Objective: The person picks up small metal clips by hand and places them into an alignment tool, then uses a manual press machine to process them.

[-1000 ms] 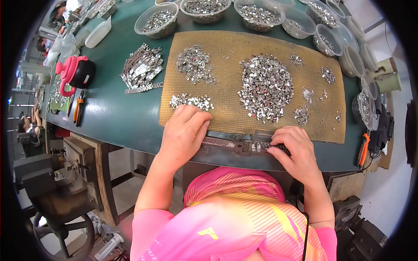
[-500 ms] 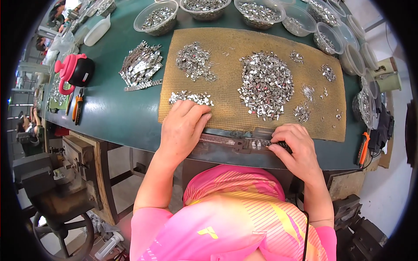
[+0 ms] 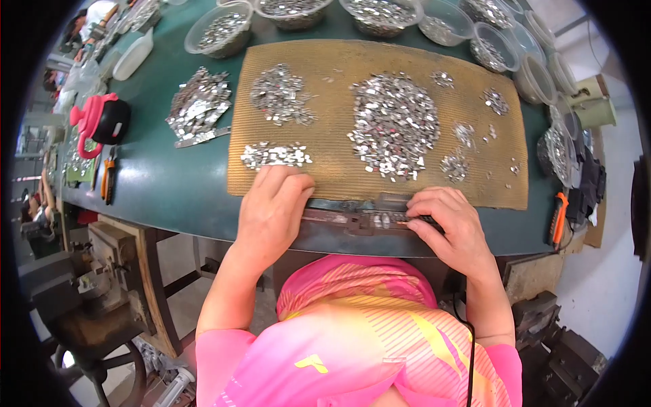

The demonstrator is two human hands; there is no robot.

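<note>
A dark metal rail fixture (image 3: 329,216) lies along the table's near edge, with a few shiny metal links (image 3: 384,221) seated in its right part. My left hand (image 3: 270,210) rests at the rail's left end, fingers bent and pressed together; whatever they pinch is hidden. Just beyond its knuckles is a small heap of silvery pieces (image 3: 277,155). At the rail's right end my right hand (image 3: 451,227) curls thumb and fingers around a slim dark piece (image 3: 430,221), mostly covered by the fingers.
A tan ribbed mat (image 3: 325,146) carries a large heap of metal links (image 3: 395,125) and several smaller ones. Clear tubs (image 3: 220,30) of parts line the back. Finished-looking link strips (image 3: 199,105), a pink-black pot (image 3: 102,124) and pliers (image 3: 108,178) lie left; orange-handled pliers (image 3: 559,218) right.
The whole view has shifted slightly, so the table appears further left. My left hand has drawn back a little from the small heap toward the rail. My right hand keeps its grip.
</note>
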